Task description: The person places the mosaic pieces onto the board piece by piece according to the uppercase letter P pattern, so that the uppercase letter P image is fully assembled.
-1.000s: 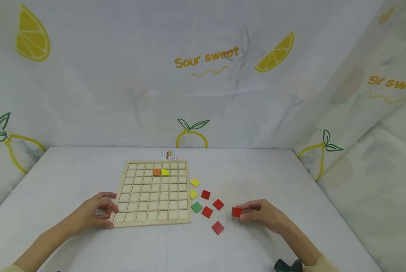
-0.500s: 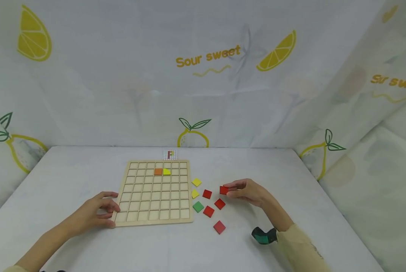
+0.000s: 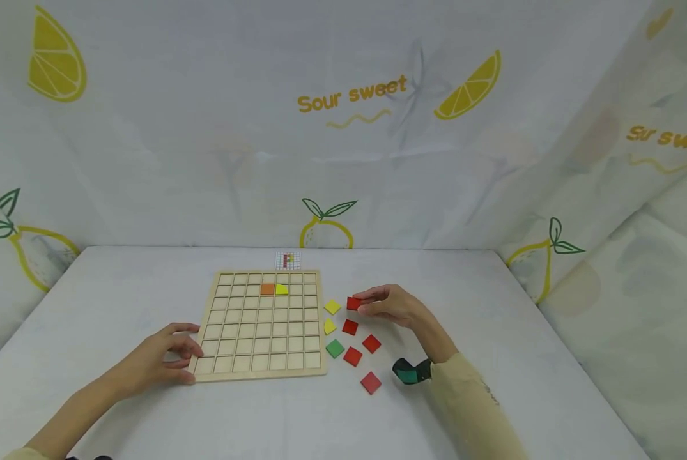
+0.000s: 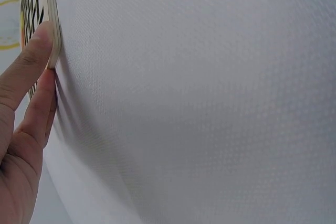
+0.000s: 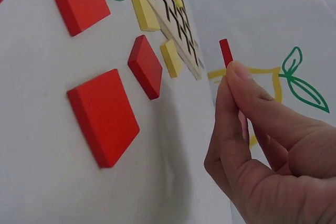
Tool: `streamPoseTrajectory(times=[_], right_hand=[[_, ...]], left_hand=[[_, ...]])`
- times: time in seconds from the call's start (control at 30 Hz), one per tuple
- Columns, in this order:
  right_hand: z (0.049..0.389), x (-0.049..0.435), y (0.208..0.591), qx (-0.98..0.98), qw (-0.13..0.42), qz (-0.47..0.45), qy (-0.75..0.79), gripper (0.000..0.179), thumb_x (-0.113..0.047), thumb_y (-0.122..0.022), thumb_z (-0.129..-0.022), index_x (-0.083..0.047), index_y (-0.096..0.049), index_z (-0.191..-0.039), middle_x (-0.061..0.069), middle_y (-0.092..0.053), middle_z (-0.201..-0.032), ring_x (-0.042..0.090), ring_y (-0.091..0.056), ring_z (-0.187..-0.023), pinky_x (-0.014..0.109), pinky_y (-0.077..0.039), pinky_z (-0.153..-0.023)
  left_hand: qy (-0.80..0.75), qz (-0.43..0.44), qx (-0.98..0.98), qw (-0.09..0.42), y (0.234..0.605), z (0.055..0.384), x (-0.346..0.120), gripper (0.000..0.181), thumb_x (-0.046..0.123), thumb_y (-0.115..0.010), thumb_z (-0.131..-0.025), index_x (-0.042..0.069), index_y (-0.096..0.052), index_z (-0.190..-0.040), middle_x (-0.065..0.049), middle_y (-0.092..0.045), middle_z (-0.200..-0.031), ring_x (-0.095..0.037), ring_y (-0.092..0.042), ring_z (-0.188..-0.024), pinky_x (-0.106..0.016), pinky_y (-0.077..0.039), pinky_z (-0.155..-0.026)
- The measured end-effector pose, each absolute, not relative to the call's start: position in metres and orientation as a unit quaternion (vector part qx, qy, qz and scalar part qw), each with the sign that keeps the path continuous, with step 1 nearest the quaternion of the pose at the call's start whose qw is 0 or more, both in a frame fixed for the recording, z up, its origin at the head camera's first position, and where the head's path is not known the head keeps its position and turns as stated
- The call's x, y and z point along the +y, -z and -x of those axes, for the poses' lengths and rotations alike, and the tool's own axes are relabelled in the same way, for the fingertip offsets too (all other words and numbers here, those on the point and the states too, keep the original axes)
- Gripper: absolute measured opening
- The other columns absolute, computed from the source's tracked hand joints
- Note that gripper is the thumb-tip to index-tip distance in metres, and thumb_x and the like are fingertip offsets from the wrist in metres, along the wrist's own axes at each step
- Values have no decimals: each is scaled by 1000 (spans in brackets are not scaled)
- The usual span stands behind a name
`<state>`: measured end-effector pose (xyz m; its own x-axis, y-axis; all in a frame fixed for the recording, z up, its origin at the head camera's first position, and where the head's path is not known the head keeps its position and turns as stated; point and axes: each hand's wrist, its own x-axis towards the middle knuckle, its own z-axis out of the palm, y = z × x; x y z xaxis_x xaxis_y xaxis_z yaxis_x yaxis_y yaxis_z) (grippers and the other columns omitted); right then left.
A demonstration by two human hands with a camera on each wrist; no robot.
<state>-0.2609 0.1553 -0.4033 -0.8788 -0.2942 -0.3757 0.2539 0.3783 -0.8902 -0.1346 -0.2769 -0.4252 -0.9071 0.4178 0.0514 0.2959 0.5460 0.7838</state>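
My right hand [image 3: 393, 308] pinches a red square tile [image 3: 353, 303] between thumb and fingers, above the table. In the right wrist view that same tile stands edge-on at the fingertips [image 5: 237, 71]. The wooden grid board [image 3: 251, 329] lies left of it, with an orange square tile [image 3: 267, 289] and a yellow quarter-round tile [image 3: 282, 290] side by side in its second row from the far edge. My left hand [image 3: 156, 359] holds the board's near left corner. In the left wrist view, thumb and finger meet the board's edge [image 4: 54, 51].
Right of the board lie a yellow square tile [image 3: 332, 307], a yellow rounded tile [image 3: 329, 326], a green tile [image 3: 335, 348] and several red tiles [image 3: 352, 356]. A small printed pattern card [image 3: 288, 260] sits behind the board. A lemon-print cloth [image 3: 205, 128] hangs behind the table.
My right hand has moved left and away from me with the red tile, from right of the loose tiles to beside the yellow square. The left hand stays at the board's corner.
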Motion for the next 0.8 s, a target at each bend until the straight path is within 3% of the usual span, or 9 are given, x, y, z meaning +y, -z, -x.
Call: streamPoseTrajectory(times=[0.17,0.43,0.53,0.7,0.8], right_hand=[[268,141,404,795,242,26,556,33,-5,-68,-88,1,-64,-120,12,-63,-111,20,-59,-95,29,-55,-87],[281,113,402,785,231,33,573,32,-3,-68,-88,2,-64,-119,12,-66,-107,18,-62,-89,32,-54,-89],[285,101,402,779,224,43,583,32,-2,-69,-88,3,-63,-119,13,-67,-108,17,-63,-89,32,-54,-90],[289,84,398,773,217,49,594,31,0,-69,-86,5,-64,-117,15,-66,-110,16,-63,-88,32,-55,-88],[292,74,396,775,213,46,593,30,0,-71,-85,6,-65,-114,15,-67,-107,16,-63,-85,32,-56,-87]], left_hand=[[-426,-192,881,74,424,134,-277,44,17,-84,-71,-3,-62,-103,-21,-53,-121,3,-53,-94,-20,-56,-77],[-437,-181,877,85,425,134,-277,60,14,-84,-71,-11,-52,-114,-14,-60,-111,3,-55,-93,-22,-56,-78],[-436,-183,877,82,425,134,-277,60,14,-84,-71,-12,-52,-115,-17,-59,-113,2,-55,-94,-22,-56,-78],[-431,-197,877,72,426,133,-277,45,14,-83,-72,-6,-60,-104,-24,-52,-122,-3,-57,-96,-23,-57,-78],[-434,-198,876,72,425,133,-276,50,13,-83,-72,-9,-58,-109,-22,-54,-119,-3,-57,-95,-24,-57,-78]])
